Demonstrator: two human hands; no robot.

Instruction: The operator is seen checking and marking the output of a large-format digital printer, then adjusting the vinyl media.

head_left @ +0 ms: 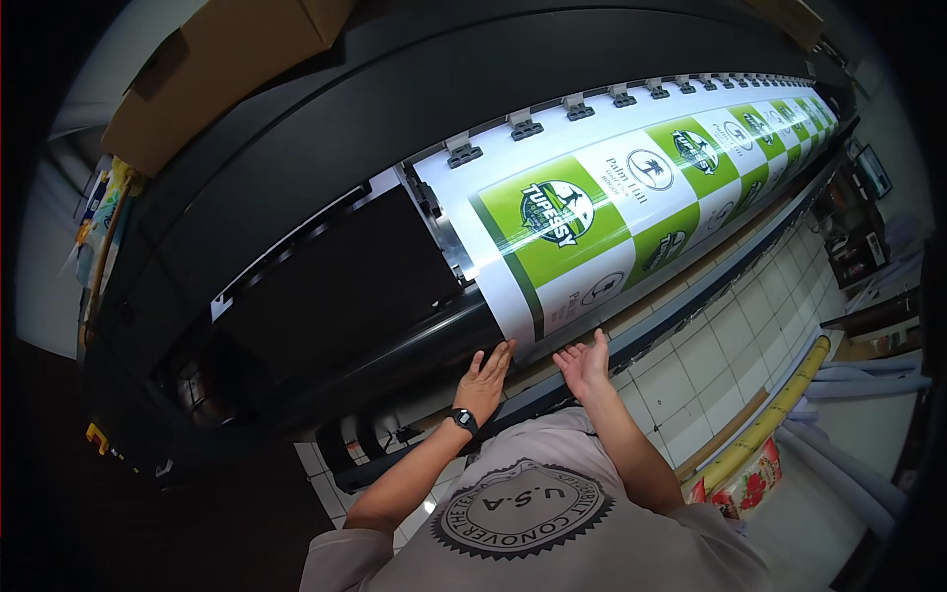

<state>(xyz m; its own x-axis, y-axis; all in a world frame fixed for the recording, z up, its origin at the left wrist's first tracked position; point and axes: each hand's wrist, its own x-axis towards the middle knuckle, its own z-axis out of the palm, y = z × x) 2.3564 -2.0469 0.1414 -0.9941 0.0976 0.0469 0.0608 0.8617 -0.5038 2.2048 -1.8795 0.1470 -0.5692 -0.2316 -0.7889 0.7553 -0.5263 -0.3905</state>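
A wide printed banner sheet [582,259], checked in green and white with round logos, curves down over the front of a large black printer [345,365]. My left hand [483,380], with a black watch on its wrist, rests its outstretched fingers by the sheet's lower left corner, at the printer's dark front edge. Just right of it, my right hand [584,367] is turned palm up below the sheet's lower edge, its fingers apart. Neither hand grips anything. Whether the right fingertips touch the sheet, I cannot tell.
Grey clamps [523,124] line the sheet's upper edge. A long dark bar [681,314] runs along the printer's front above the tiled floor. Yellow [779,405] and grey rolls [858,387] lie at the right. A cardboard box [222,74] sits on the printer's top left.
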